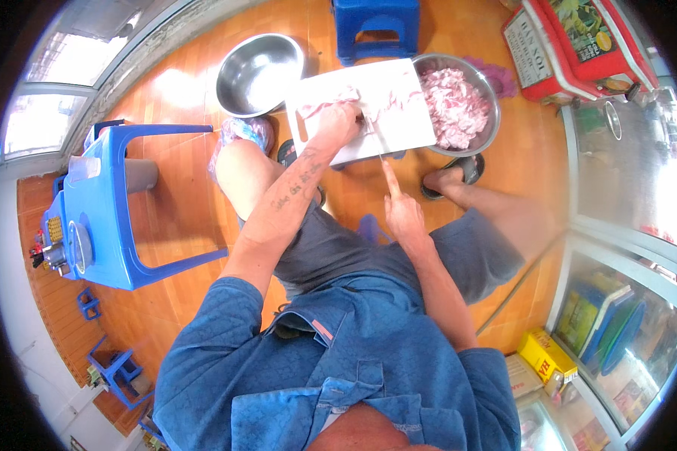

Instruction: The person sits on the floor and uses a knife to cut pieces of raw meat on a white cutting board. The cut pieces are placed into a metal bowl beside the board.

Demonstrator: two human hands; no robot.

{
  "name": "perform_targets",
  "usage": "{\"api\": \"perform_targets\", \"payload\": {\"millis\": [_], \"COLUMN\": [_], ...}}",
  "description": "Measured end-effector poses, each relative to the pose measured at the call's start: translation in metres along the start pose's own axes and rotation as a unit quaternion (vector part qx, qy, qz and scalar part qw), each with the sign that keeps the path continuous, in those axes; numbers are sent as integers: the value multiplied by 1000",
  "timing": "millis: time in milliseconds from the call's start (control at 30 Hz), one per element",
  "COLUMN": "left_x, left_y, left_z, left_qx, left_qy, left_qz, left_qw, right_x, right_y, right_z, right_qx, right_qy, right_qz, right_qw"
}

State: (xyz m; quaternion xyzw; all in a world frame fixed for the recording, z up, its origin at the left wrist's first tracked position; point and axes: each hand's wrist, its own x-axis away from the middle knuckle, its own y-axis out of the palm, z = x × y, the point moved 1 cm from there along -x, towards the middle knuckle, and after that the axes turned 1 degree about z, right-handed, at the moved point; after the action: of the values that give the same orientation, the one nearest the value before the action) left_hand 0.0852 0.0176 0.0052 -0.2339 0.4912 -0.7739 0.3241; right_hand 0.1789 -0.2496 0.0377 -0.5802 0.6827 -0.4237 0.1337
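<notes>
A white cutting board (395, 135) rests on a low support in front of me, with raw meat (344, 96) on its upper left part and small cut pieces (398, 101) to the right. My left hand (341, 123) presses on the meat, fingers curled beside a knife blade (374, 135). My right hand (403, 214) grips the knife, its index finger stretched forward along the tool; the handle is hidden in my palm. A steel bowl (493, 121) heaped with cut raw meat touches the board's right side. An empty steel bowl (259, 76) stands at its upper left.
A blue plastic stool (378, 28) stands beyond the board. At left is a blue plastic table (110, 208) with containers. A plastic bag (245, 132) lies by my left knee. Red cooler boxes (575, 56) and a glass-fronted cabinet (626, 163) flank the right side. A yellow carton (546, 358) sits at lower right.
</notes>
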Motion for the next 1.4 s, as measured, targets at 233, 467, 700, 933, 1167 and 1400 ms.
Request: {"api": "perform_targets", "payload": {"millis": [233,467,700,933,1167,1400], "left_x": [-2,-3,2,0,0,0], "left_y": [11,9,5,10,16,20], "left_z": [0,8,14,6,-2,-5], "left_qx": [-49,-32,-17,-25,-3,21], "left_qy": [25,-13,0,3,-31,-13], "left_qz": [-3,9,7,24,1,31], "left_qw": [998,999,1000,999,1000,999], "right_x": [-23,-54,-5,-81,-38,-17], "right_y": [-2,-5,13,12,-32,16], "right_z": [-14,-25,-7,-17,-10,5], "right_qx": [-36,-92,-104,-103,-162,-15], "right_qy": [27,16,28,25,101,57], "right_qz": [-26,-25,-21,-4,48,-53], "right_qw": [999,995,994,994,980,997]}}
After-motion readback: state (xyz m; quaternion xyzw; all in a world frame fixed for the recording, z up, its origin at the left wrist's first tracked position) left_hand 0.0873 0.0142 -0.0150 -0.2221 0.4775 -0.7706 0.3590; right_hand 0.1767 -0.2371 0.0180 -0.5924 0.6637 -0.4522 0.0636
